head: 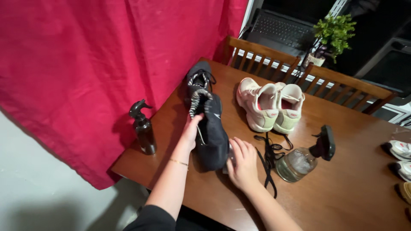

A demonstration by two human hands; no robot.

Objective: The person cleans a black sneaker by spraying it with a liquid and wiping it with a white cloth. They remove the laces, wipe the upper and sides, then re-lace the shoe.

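A black shoe [212,132] lies on the wooden worktop [342,188], near its front edge. The left hand [190,130] grips the shoe's side, fingers curled around it. The right hand [243,161] rests flat and open against the shoe's near end, closed on nothing. Black laces [269,156] lie loose just beside that hand. Behind them stands a pair of white shoes [270,105]. A clear spray bottle [302,160] sits to the right, a dark spray bottle [143,128] to the left by the red curtain [94,64].
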